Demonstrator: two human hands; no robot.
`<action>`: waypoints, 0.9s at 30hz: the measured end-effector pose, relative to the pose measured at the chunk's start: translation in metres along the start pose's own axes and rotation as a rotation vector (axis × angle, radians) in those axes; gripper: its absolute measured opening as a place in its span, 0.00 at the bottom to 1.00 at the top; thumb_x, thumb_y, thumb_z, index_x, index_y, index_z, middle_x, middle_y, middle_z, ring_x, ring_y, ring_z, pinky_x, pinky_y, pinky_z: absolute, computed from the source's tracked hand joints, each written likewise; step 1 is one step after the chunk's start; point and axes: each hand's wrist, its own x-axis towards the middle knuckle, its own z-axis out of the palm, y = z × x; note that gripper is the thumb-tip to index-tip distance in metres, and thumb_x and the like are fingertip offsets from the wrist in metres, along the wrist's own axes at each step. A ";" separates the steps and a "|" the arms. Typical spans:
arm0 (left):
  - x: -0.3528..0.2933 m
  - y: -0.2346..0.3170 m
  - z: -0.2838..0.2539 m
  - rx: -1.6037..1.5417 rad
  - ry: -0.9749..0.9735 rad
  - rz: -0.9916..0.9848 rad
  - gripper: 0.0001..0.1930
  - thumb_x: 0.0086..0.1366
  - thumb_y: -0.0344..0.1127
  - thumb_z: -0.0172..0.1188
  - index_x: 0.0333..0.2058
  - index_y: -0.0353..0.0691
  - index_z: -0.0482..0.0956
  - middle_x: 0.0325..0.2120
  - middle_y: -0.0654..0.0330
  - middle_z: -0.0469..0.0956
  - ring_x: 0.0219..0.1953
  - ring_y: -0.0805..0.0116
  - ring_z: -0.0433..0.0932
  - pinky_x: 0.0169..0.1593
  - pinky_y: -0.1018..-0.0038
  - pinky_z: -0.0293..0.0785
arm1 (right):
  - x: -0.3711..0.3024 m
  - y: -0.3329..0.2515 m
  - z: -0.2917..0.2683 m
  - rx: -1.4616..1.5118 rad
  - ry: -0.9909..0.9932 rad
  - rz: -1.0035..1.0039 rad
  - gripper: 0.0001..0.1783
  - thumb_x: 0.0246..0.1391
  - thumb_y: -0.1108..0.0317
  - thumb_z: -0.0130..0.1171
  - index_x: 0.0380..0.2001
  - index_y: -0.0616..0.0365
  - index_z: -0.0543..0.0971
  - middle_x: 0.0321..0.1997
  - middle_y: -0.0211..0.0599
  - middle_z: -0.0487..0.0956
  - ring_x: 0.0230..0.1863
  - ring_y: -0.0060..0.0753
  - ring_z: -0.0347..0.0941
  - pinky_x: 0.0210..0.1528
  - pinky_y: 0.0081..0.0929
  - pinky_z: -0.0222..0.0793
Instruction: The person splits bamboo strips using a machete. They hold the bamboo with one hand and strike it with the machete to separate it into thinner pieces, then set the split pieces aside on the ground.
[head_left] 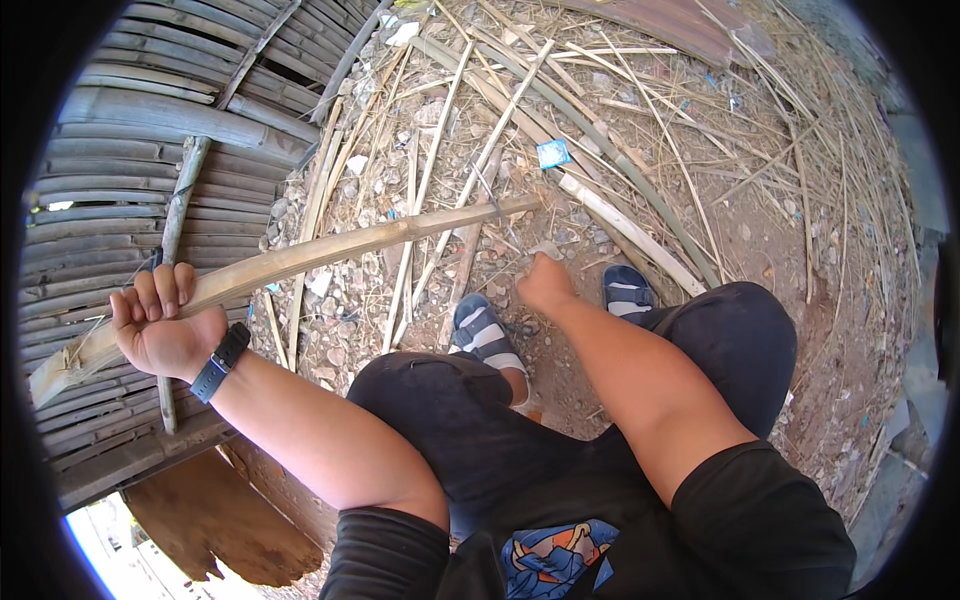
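Note:
A long split bamboo strip (pixel 340 245) slants from the lower left to the middle, its far end over the littered ground. My left hand (pixel 165 325), palm up with the fingers curled over, grips it near its rough, splintered near end. My right hand (pixel 548 285) is closed in front of my knees, just short of the far end. A thin, blade-like tool (pixel 512 232) seen almost edge-on crosses the strip there and runs toward this hand. Its handle is mostly hidden in my fist, and I cannot tell its exact kind.
At left stands a wall of bamboo slats (pixel 100 180) with an upright pole (pixel 185 200). Bamboo strips (pixel 640 235) and dry stalks litter the stony ground ahead, with a small blue packet (pixel 553 153) among them. My sandalled feet (pixel 487 335) are close to the work.

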 end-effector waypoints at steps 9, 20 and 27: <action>-0.003 0.000 0.006 -0.020 -0.074 -0.020 0.20 0.68 0.40 0.51 0.17 0.50 0.58 0.14 0.68 0.56 0.15 0.76 0.53 0.23 0.76 0.52 | -0.054 -0.079 -0.015 0.214 -0.121 -0.472 0.24 0.50 0.65 0.62 0.49 0.66 0.74 0.36 0.62 0.81 0.41 0.61 0.79 0.46 0.48 0.74; -0.002 0.003 0.007 -0.036 -0.097 -0.011 0.19 0.68 0.39 0.52 0.17 0.49 0.60 0.14 0.68 0.56 0.15 0.76 0.53 0.23 0.76 0.52 | -0.032 -0.021 0.012 0.123 0.031 0.045 0.23 0.48 0.63 0.63 0.44 0.68 0.75 0.40 0.63 0.81 0.45 0.61 0.79 0.49 0.47 0.74; -0.004 0.006 0.005 -0.034 -0.108 -0.023 0.19 0.67 0.38 0.52 0.16 0.49 0.59 0.14 0.68 0.56 0.15 0.75 0.54 0.24 0.76 0.53 | -0.054 -0.070 -0.007 0.196 -0.106 -0.375 0.26 0.47 0.63 0.64 0.47 0.67 0.74 0.37 0.64 0.80 0.44 0.61 0.79 0.48 0.49 0.74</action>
